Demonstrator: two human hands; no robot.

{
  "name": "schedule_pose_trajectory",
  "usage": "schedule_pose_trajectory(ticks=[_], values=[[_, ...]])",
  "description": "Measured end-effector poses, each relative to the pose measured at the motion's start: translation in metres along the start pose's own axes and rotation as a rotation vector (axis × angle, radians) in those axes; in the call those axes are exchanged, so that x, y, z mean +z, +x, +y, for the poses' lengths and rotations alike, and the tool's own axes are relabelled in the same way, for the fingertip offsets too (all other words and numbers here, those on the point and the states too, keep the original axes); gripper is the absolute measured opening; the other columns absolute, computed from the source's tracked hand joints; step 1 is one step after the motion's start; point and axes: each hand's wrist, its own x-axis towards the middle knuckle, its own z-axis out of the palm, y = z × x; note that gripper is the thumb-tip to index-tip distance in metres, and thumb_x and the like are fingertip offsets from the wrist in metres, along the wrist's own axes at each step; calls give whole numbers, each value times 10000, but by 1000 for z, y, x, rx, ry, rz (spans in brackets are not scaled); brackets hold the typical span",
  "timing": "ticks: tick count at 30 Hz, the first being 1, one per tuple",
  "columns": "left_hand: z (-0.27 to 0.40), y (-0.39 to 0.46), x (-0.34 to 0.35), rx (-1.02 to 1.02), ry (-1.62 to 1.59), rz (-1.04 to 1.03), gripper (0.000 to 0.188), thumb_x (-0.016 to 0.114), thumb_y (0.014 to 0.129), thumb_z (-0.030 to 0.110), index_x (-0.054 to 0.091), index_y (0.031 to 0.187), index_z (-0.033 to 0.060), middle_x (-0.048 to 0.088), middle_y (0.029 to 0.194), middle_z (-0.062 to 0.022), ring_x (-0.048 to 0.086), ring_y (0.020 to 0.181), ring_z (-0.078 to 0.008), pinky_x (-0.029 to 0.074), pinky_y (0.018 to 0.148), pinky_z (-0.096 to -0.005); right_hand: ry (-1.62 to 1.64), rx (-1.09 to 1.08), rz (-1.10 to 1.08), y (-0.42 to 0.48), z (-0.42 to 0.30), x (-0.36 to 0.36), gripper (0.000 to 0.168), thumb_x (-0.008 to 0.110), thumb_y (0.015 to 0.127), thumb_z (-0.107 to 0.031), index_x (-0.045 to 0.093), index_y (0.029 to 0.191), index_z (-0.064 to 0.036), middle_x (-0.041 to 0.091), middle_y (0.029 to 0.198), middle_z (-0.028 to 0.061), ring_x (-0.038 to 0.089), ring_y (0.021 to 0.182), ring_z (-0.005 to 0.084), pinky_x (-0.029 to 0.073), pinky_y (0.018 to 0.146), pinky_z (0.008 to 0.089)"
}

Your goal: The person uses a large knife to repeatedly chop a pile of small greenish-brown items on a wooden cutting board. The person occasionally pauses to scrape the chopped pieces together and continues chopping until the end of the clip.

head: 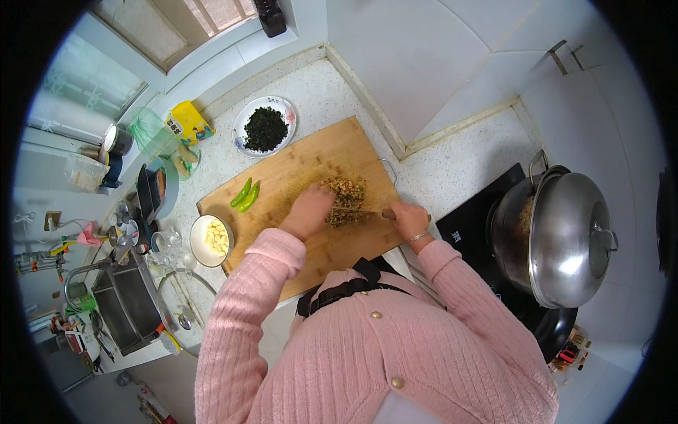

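My right hand (413, 220) grips the dark handle of a kitchen knife (357, 210), whose blade is seen nearly edge-on. The blade stands in a heap of finely chopped food (344, 193), brownish with green and orange bits. My left hand (311, 208) is at the far end of the blade, fingers bent down beside the heap; whether they pinch the blade or the food is hidden. Beneath lies a wooden cutting board (328, 254). Two green chili peppers (245, 195) rest on its left part. A bowl (196, 241) of peeled garlic cloves stands by the board's left edge.
Behind the board is a plate (239, 114) of chopped dark greens. A large lidded steel pot (567, 238) sits on the black cooktop (463, 236) at right. A glass lid (183, 302) lies at left near the sink (127, 299). A yellow packet (189, 123) stands near the window.
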Motion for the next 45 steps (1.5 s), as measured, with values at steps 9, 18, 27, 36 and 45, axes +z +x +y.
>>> schedule_pose_trajectory(ticks=[9, 18, 27, 36, 45], values=[[-22, -16, 15, 27, -184, 77, 149, 516, 682, 31, 526, 830, 19, 522, 867, -122, 490, 868, -299, 415, 772, -350, -142, -79, -121, 25, -27, -33, 31, 540, 708, -167, 543, 696, -139, 583, 624, 69, 588, 599, 248, 437, 503, 370], [31, -2, -6, -169, 40, -21, 192, 555, 664, 34, 567, 855, 32, 561, 854, -95, 518, 866, -264, 448, 734, -338, 90, -70, -18, 11, 9, -3, 130, 565, 731, -238, 531, 705, -116, 573, 630, 89, 575, 605, 275, 428, 527, 403], [-17, -31, 14, -11, -281, 53, 173, 505, 657, -3, 526, 828, 12, 534, 883, -133, 487, 871, -310, 422, 764, -348, -144, -127, -145, 32, -29, -37, 24, 555, 693, -169, 559, 702, -148, 571, 603, 86, 578, 594, 253, 430, 503, 377], [10, -17, 9, -1, 23, 36, 125, 502, 693, 88, 570, 791, 48, 552, 828, -76, 526, 812, -239, 470, 676, -338, -13, -96, 2, -4, -11, -10, 60, 517, 701, -119, 553, 743, -142, 568, 623, 71, 573, 579, 249, 428, 488, 382], [-19, -29, 19, -12, -256, 129, 172, 513, 655, 21, 533, 826, 32, 526, 857, -109, 487, 872, -282, 436, 747, -336, -126, -118, -110, 18, -36, -38, 28, 551, 696, -144, 546, 723, -139, 562, 603, 67, 573, 583, 257, 434, 500, 380]])
